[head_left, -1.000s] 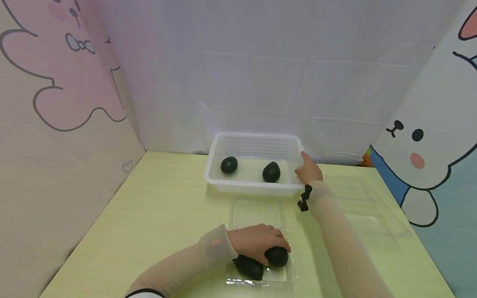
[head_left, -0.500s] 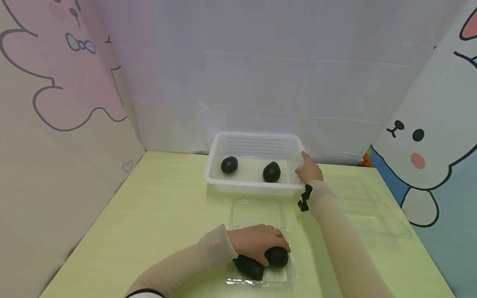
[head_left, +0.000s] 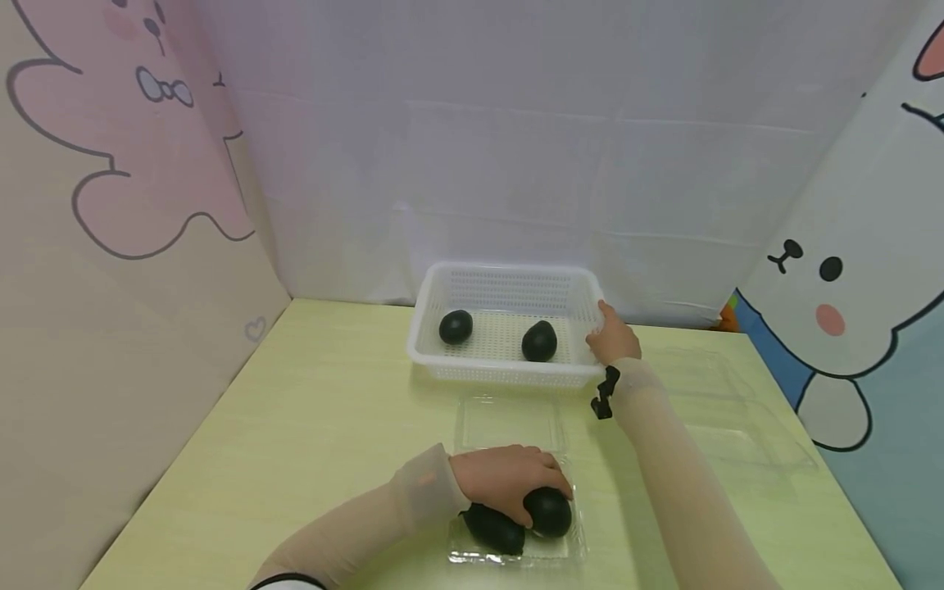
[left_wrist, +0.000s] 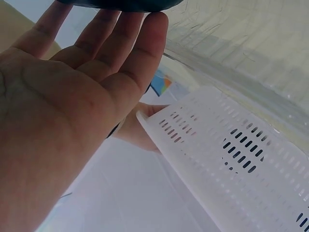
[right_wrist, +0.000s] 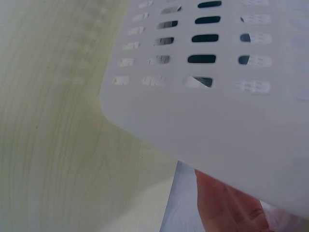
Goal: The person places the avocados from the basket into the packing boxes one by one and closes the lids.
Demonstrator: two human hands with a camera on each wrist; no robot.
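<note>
My left hand holds a dark, rounded avocado, its fingers curled over the top. That avocado is in the front half of a clear plastic clamshell box, whose lid lies folded back. Beside it, partly beneath the hand, lies a longer dark avocado. In the left wrist view the fingertips touch the held avocado's underside. Farther back, my right hand grips the right rim of a white perforated basket. Inside the basket are two avocados, one left and one right.
More clear plastic boxes lie at the table's right, faint against the pale wood-look tabletop. A white sheet hangs just behind the basket. Cartoon-printed panels flank the table on the left and right.
</note>
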